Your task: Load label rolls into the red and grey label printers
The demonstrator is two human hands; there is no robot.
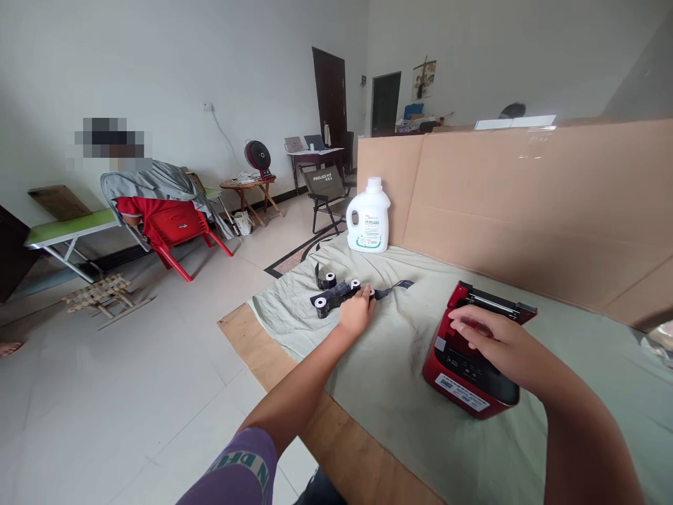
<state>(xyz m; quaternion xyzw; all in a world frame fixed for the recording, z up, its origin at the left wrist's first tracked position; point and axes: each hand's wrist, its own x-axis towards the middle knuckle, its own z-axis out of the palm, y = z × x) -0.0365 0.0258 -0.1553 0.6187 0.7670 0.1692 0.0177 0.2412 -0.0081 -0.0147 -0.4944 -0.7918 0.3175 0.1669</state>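
My left hand [357, 312] reaches out over the cloth, its fingers closed around a black roll with a white core [371, 292]. A loose black strip [398, 286] trails to the right of it. Several similar rolls lie close by, among them a black roll [321, 307] at the left and another black roll [329, 280] farther back. My right hand [491, 337] is above a red and black box-shaped device, apparently a label printer [467, 393], whose lid [494, 301] is raised. Its fingers are loosely bent, thumb apart, with nothing visible in them; contact with the device is unclear.
A white jug [368, 217] stands at the back of the green cloth [389, 393]. Behind it rises a cardboard wall [526, 196]. At the right edge lies a clear plastic bag [660, 344]. To the left, a person sits on a red chair [176, 228].
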